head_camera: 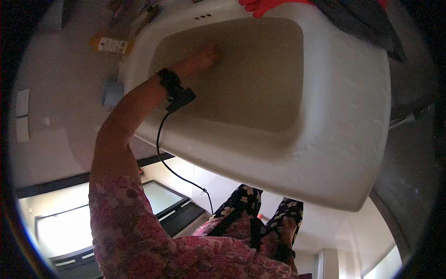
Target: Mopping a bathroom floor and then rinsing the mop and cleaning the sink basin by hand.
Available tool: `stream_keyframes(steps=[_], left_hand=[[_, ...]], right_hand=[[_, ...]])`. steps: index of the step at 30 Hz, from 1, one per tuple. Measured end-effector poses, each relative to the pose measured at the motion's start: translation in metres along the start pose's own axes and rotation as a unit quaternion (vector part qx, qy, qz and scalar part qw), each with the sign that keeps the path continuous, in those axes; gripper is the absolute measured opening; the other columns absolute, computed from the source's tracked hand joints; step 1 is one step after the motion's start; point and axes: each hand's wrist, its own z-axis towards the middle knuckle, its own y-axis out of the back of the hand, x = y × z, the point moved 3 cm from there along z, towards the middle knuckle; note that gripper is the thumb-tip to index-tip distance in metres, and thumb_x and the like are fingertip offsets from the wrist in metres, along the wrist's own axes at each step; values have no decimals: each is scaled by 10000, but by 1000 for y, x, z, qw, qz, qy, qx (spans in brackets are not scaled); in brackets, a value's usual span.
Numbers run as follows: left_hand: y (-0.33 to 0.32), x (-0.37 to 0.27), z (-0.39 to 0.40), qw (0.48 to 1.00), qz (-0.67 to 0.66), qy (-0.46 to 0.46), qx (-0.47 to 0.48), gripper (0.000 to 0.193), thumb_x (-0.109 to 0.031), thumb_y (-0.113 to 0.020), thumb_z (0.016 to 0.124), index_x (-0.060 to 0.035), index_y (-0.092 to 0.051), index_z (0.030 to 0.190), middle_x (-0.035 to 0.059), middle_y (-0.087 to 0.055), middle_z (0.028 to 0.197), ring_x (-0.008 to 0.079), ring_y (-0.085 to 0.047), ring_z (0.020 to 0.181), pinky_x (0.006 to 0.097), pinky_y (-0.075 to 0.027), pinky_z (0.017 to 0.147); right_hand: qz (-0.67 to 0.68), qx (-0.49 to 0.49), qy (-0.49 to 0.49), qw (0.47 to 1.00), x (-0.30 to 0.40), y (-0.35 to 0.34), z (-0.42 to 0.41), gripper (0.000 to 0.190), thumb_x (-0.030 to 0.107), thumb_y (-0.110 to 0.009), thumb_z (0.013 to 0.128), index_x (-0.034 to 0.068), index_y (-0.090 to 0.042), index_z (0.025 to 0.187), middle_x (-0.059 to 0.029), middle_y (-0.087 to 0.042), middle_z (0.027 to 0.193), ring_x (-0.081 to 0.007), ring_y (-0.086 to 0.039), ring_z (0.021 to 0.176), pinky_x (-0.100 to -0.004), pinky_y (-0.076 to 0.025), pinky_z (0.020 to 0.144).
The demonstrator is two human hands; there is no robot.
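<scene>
My left hand (205,57) reaches into cloudy brown water (258,76) in a white sink basin (343,111). Its fingers vanish below the surface, so whatever they touch is hidden. Around the left wrist sits a black strap with a small black device (181,100), and a black cable (159,139) hangs from it past the sink's front edge. My right hand (288,228) is low beside my thigh, in front of dark floral trousers (240,202). A black band (285,251) circles that wrist. The right fingers are too dim to make out.
Red rubber gloves (259,7) lie over the far rim, beside a dark cloth-like item (359,24). Left on the counter (69,69) are a yellow packet with a printed label (112,45) and a grey-blue object (113,93). A brush-like tool (409,119) lies at right.
</scene>
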Motion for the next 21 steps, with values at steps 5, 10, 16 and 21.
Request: stream_keyframes(steps=[5, 10, 16, 21], left_hand=[[2, 9, 15, 999, -25, 16, 20, 341, -113, -462, 869, 44, -439, 1170, 215, -558, 1014, 306, -560, 869, 421, -452, 733], [5, 21, 30, 996, -57, 42, 45, 340, -108, -462, 867, 44, -439, 1171, 217, -555, 1019, 306, -559, 874, 422, -451, 735], [13, 41, 52, 987, -116, 83, 75, 339, -103, -462, 866, 43, -439, 1171, 219, -552, 1026, 306, -558, 880, 422, -450, 737], [30, 37, 30, 975, -164, 113, 102, 339, -100, -462, 865, 43, -439, 1171, 221, -550, 1030, 306, -557, 885, 423, -450, 738]], right_hand=[[-30, 7, 61, 998, 14, 0, -1, 278, 217, -539, 806, -28, -462, 699, -94, -471, 659, -198, -400, 627, -346, -344, 583], [61, 10, 2, 998, 32, 3, -5, 258, 215, -549, 819, 11, -449, 696, -34, -389, 633, -137, -330, 625, -302, -324, 565], [82, 35, -13, 996, 34, 6, 2, 269, 252, -569, 814, 49, -446, 687, 8, -382, 645, -118, -331, 627, -275, -310, 560], [-205, 164, -15, 965, -23, 2, 15, 427, 234, -506, 864, 76, -414, 1250, -123, -458, 1211, -280, -388, 1152, -390, -328, 967]])
